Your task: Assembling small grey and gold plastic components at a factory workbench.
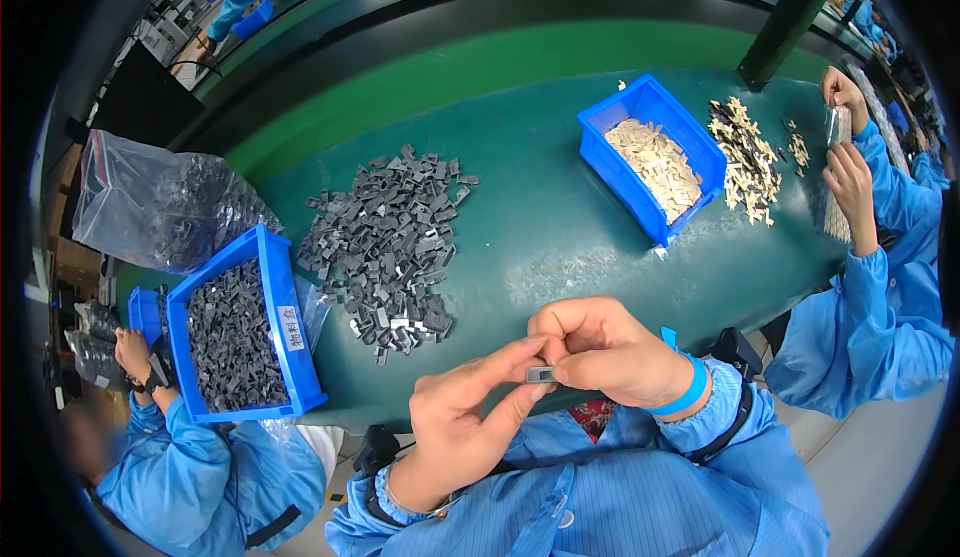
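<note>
Currently, the left hand [455, 412] and the right hand [620, 357] meet at the near edge of the green counter [520, 197], with the thumbs and fingers of both closed on one small grey rectangular housing [541, 375] — it is held between them, in front of the body. To the left lies a loose heap of grey housings [395, 242], beside a blue bin [280, 282] of dark small parts [235, 337]; to the right stands a second blue bin [622, 192], which contains cream-coloured pieces [655, 165] — just next to a mixed cream-and-black pile [748, 162].
</note>
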`<state>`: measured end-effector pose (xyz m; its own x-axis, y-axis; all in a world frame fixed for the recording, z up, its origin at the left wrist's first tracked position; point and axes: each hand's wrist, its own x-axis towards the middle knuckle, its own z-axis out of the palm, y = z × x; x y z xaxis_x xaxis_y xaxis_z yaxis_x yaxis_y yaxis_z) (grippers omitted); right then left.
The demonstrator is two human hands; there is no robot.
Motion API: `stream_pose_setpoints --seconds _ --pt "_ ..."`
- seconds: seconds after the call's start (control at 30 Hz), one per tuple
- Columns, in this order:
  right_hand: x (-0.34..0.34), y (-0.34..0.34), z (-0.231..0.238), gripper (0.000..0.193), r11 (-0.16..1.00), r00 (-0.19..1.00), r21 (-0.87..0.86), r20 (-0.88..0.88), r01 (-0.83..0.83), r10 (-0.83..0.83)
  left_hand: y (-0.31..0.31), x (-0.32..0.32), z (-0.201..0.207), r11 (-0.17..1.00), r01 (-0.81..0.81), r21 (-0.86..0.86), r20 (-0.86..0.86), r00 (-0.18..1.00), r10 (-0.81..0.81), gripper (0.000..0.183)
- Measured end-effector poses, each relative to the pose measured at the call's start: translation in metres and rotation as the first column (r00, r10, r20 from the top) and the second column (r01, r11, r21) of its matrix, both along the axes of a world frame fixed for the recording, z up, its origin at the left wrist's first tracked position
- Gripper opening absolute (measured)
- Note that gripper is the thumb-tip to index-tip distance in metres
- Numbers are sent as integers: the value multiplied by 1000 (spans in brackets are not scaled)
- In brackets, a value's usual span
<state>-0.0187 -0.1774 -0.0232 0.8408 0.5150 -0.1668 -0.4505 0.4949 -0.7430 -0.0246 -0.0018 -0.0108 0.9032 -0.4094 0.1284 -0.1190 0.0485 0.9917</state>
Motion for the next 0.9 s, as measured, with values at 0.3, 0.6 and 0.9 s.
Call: stream_pose_setpoints --seconds 0.3,0.6,0.9 --pt "-25 10 12 10 996 995 -76 92 43 -36 7 -24 -4 955 -35 -294 -139 990 -6 29" --pt "-47 23 10 14 933 812 -189 563 307 -153 24 -44 -6 665 -90 -741 -536 676 -506 21" --pt "-46 40 14 23 745 248 -215 966 631 68 48 -63 5 592 -97 -800 -450 749 -487 18"
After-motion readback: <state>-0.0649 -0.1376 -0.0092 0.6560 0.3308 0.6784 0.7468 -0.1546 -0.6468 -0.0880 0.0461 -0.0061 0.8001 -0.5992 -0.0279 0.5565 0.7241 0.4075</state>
